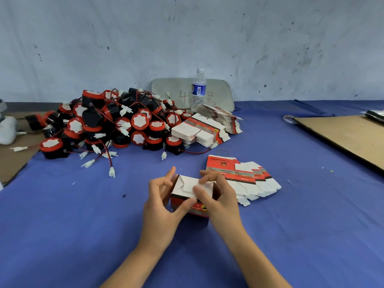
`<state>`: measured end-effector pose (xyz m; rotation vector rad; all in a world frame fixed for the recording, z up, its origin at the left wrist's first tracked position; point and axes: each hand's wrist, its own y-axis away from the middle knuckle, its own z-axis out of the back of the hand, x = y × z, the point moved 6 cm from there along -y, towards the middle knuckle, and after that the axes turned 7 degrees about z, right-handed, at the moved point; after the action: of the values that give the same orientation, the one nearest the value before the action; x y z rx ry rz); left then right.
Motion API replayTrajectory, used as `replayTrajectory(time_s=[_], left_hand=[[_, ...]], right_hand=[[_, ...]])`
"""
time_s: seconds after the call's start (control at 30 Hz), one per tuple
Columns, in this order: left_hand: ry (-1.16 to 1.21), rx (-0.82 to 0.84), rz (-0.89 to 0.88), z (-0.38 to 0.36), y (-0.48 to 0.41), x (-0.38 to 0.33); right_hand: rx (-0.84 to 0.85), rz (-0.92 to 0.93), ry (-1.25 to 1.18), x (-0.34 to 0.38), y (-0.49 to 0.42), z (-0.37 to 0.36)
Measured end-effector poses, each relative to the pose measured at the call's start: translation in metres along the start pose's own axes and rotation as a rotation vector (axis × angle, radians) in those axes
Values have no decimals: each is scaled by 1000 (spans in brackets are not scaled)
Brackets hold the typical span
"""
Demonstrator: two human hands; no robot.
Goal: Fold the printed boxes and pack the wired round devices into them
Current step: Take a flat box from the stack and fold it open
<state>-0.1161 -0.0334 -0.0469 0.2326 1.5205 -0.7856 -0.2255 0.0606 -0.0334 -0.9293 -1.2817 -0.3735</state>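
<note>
Left hand (164, 196) and right hand (220, 198) clamp one box (187, 188), tucking flaps | looks early: device pile (116, 123) beyond hands, flat boxes (245, 175) beside right hand waiting

Packing workshop, heaped devices (108, 125), flat boxes (207, 127)
</note>
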Motion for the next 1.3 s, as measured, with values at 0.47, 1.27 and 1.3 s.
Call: replayTrajectory(time_s=[0.47, 1.27, 1.3], left_hand=[[-422, 4, -460, -13, 15, -35], [-407, 51, -275, -9, 6, -21], [-408, 51, -280, -9, 6, -22]], right_hand=[[139, 62, -121, 12, 5, -3], [47, 179, -15, 18, 12, -2], [48, 181, -6, 18, 12, -2]])
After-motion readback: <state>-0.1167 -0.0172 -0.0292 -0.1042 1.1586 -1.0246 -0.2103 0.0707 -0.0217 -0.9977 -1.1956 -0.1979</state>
